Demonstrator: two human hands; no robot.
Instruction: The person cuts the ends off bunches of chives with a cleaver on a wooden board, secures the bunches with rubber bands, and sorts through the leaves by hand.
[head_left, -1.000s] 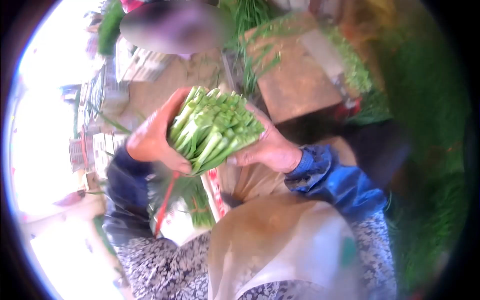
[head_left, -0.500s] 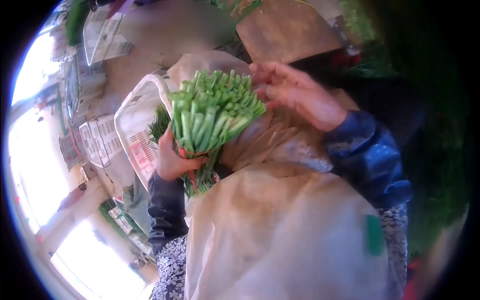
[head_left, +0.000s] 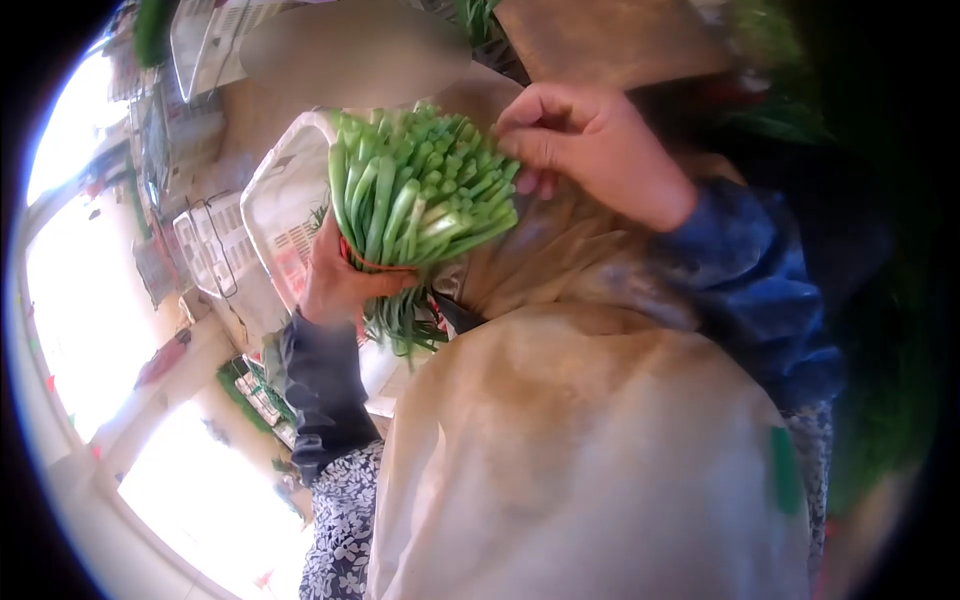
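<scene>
My left hand (head_left: 345,275) is wrapped around a tied bunch of leafy green stalks (head_left: 425,185), gripping it at an orange-red band (head_left: 375,262). The cut ends face up toward me, and the darker leaves hang below the hand. At the bunch's right edge, my right hand (head_left: 590,145) has its thumb and forefinger pinched together beside the stalk ends. Whether something small is between those fingertips cannot be made out. A stained pale apron (head_left: 580,450) covers my front, just below the bunch.
Behind the left hand stands a white plastic crate (head_left: 262,185) with some greens in it. Another white crate (head_left: 215,245) is farther left. A brown board (head_left: 615,40) lies at the top right. Dark green greenery (head_left: 880,350) fills the right side.
My right hand has gone from loosely spread fingers to a pinch at the bunch's edge. The bunch has tilted in my left hand and sits slightly higher in view.
</scene>
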